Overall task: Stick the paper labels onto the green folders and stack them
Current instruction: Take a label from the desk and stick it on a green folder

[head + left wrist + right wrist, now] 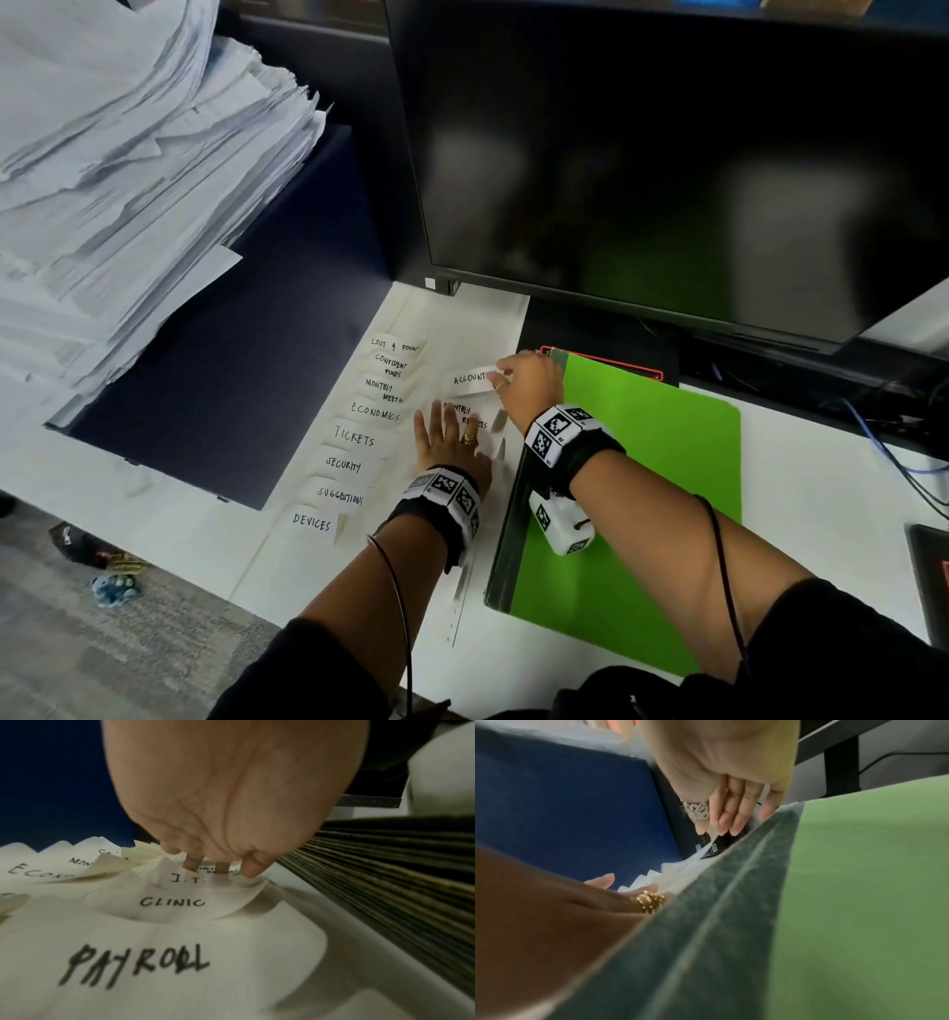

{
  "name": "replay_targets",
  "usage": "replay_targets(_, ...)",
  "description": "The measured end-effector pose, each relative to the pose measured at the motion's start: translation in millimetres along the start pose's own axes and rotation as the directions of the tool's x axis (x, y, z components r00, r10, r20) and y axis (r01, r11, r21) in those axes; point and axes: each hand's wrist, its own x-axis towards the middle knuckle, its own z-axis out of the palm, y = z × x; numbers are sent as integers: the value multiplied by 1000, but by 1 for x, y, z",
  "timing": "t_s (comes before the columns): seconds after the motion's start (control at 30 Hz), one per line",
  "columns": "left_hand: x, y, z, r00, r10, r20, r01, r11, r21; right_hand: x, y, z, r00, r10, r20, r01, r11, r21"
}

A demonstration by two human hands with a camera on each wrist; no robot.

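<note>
A stack of green folders (642,478) lies on the white desk at the right, its dark spines (398,874) facing left. Left of it a white sheet (462,318) carries several handwritten paper labels, such as TICKETS (354,437) and PAYROLL (133,965). My right hand (524,380) pinches the ACCOUNTS label (470,379) and lifts it off the sheet; the right wrist view shows the strip (711,837) between its fingertips. My left hand (447,437) lies flat with straight fingers, pressing the sheet down beside the labels.
A large dark monitor (667,154) stands behind the folders. A tall, messy pile of papers (128,180) sits on a dark blue box (246,370) at the left. Cables (883,447) run along the right. The desk edge and carpet (102,642) lie at lower left.
</note>
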Motion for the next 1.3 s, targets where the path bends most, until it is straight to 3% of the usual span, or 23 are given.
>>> replay_targets(0.07,3,-1,-7,999,8,-36,-9,1000,-2,0,2,-4,992,94,-88,-74,975,208)
replay_targets(0.17,8,-4,-25,996,21,-88,-24,999,-33,-4,7,-9,948,270,-167,-164,867,471)
replay_targets(0.27,8,-4,-50,983,39,-181,-51,997,-62,-9,24,-22,907,382,-175,-208,770,604)
replay_targets(0.33,4,4,-67,951,24,-309,-82,981,-178,-13,43,-35,886,433,-165,-218,704,676)
replay_targets(0.43,-5,27,-88,903,-20,-430,-217,843,-493,-21,75,-51,845,506,-176,-251,664,704)
replay_targets(0.53,-12,58,-99,843,30,-538,-414,674,-612,-34,102,-61,811,551,-198,-281,663,694)
replay_targets(0.6,-11,77,-101,851,70,-521,-444,626,-641,-43,114,-64,794,580,-184,-304,640,706)
replay_targets(0.9,6,113,-93,963,15,-269,-208,674,-709,-63,148,-65,768,619,-166,-374,643,668)
replay_targets(1.07,13,118,-87,977,-34,-212,-141,644,-752,-54,150,-60,780,617,-105,-418,638,647)
replay_targets(1.3,24,120,-84,966,-61,-251,-158,632,-759,-47,152,-55,769,635,-69,-457,623,635)
